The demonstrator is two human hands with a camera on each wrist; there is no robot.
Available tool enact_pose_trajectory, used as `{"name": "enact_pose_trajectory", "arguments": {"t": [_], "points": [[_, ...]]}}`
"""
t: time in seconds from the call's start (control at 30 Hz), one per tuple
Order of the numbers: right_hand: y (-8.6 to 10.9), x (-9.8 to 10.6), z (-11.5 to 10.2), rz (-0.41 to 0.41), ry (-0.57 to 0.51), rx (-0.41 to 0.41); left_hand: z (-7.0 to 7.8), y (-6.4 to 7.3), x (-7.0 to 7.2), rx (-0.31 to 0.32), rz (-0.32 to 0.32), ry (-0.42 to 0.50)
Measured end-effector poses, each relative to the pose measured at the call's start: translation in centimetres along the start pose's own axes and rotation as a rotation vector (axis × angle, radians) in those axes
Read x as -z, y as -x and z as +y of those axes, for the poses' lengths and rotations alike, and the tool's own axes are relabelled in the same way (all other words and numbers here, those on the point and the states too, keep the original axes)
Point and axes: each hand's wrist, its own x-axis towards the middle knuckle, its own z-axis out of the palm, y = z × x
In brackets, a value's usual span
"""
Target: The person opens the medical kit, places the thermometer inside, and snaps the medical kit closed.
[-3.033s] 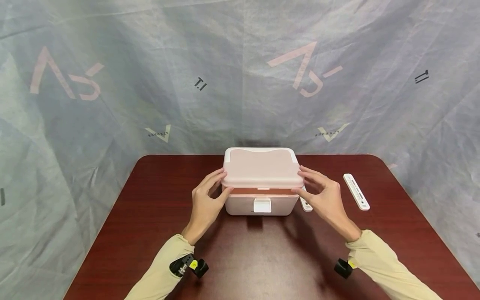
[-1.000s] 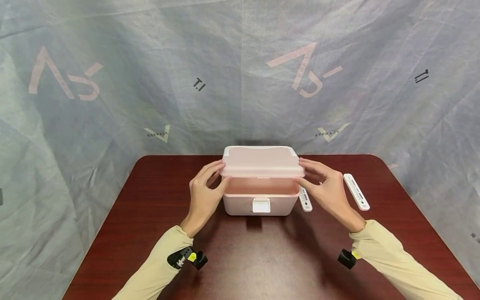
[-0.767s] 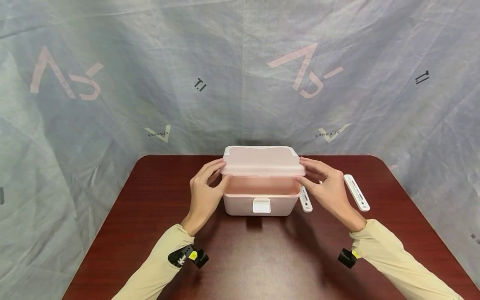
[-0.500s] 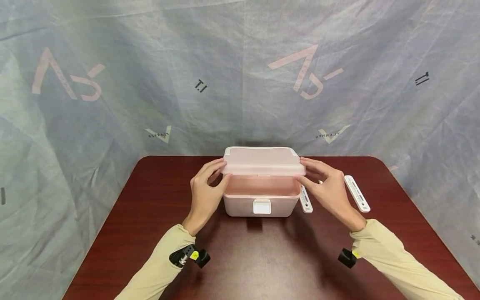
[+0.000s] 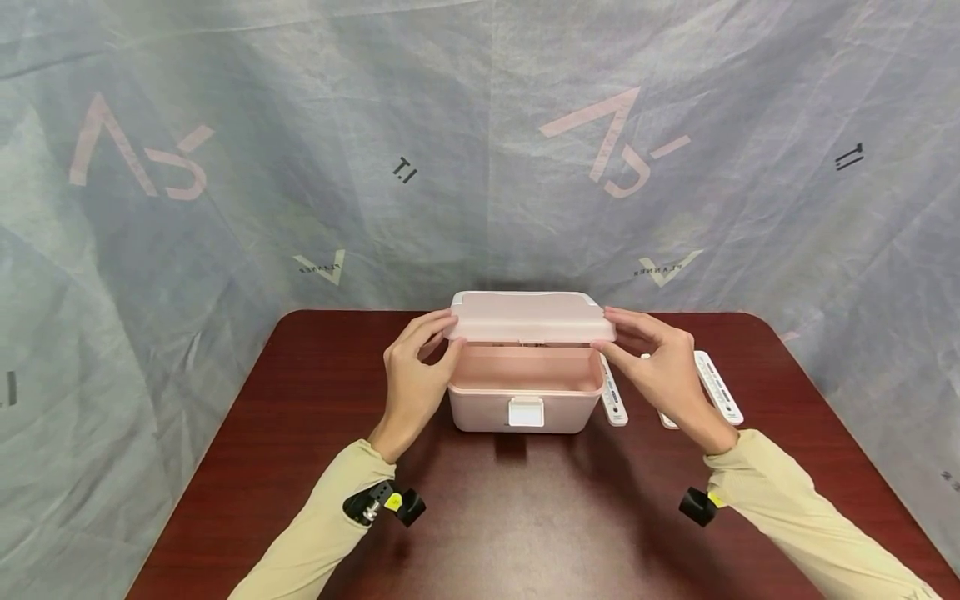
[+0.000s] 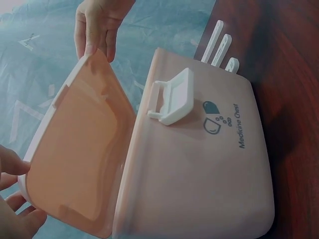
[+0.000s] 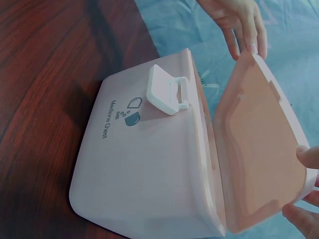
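A pale pink medicine chest [image 5: 480,412] stands near the far edge of the table, its lid [image 5: 531,318] swung partway up on the rear side. Between lid and front rim the pinkish inside shows. My left hand [image 5: 417,379] pinches the lid's left front corner between thumb and fingers. At the opposite corner my right hand [image 5: 662,371] grips the lid the same way. The white latch [image 7: 167,89] on the front hangs unfastened, tilted outward. "Medicine Chest" and a capsule print [image 6: 212,118] mark the front wall in the wrist views.
White strips with printed scales, like thermometers, lie right of the chest: one strip [image 5: 614,402] beside its wall, another strip [image 5: 718,387] farther right, a third partly behind my right hand. A grey printed cloth [image 5: 480,167] hangs behind the dark red table [image 5: 517,517].
The lid has risen from a narrow gap to a wide one, both hands moving up and back with it. The chest body has stayed put. More of the middle strip shows below my right hand.
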Motion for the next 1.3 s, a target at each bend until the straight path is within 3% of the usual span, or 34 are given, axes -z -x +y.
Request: {"name": "enact_pose_trajectory", "arguments": {"t": [1.3], "points": [[-1.4, 0.5, -0.6, 0.023, 0.033, -0.023, 0.2, -1.2, -0.1, 0.012, 0.018, 0.0]]}}
